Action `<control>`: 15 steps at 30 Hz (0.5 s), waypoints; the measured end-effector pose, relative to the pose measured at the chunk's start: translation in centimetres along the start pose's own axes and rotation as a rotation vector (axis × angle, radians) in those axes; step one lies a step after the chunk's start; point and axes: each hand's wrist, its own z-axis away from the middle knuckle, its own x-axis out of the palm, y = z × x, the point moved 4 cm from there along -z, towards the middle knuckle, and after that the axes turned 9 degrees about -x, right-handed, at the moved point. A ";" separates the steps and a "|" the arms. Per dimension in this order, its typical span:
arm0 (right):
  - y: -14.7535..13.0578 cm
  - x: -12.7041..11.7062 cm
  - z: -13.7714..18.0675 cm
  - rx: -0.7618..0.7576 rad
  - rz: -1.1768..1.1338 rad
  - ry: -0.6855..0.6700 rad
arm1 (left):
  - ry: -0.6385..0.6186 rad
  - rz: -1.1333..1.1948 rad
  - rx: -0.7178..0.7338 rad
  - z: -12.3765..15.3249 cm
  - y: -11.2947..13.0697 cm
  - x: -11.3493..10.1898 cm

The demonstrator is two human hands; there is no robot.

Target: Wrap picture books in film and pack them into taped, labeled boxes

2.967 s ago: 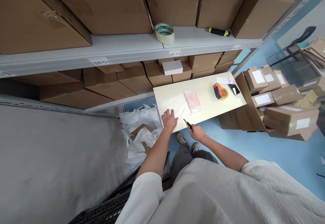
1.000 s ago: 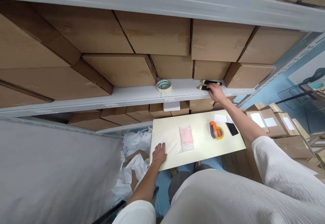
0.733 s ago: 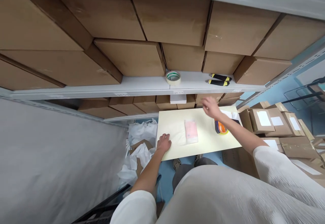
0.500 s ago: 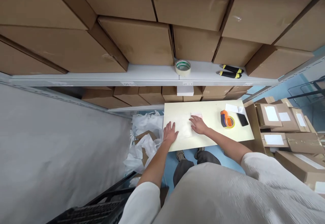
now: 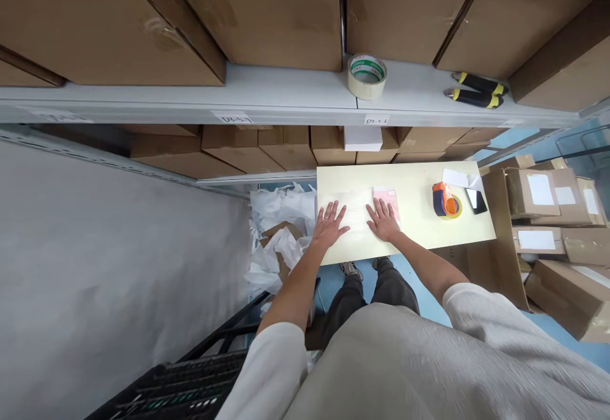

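A thin white sheet (image 5: 357,218), hard to tell from the pale tabletop (image 5: 419,236), lies between my hands. My left hand (image 5: 328,225) rests flat with spread fingers at the sheet's left side. On its right side my right hand (image 5: 384,222) also lies flat, fingers apart, over the sheet's edge and part of a flat pink and white item (image 5: 387,197). My right hand hides some of that item, and I cannot make out what it is.
An orange and blue tape dispenser (image 5: 443,200), a roll of yellow tape (image 5: 455,209) and a phone (image 5: 475,201) lie at the table's right. Above, the shelf (image 5: 295,93) bears masking tape (image 5: 366,77) and yellow-black cutters (image 5: 476,98). Cartons (image 5: 534,194) stand right; crumpled white wrapping (image 5: 281,207) lies left.
My right hand has flattened and spread its fingers, and more of the pink item shows beyond it. My left hand's fingers are spread wider. The camera view has shifted.
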 end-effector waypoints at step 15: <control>0.3 0.2 0.1 -0.004 -0.027 -0.001 | 0.031 0.008 -0.023 0.3 -1.9 -0.1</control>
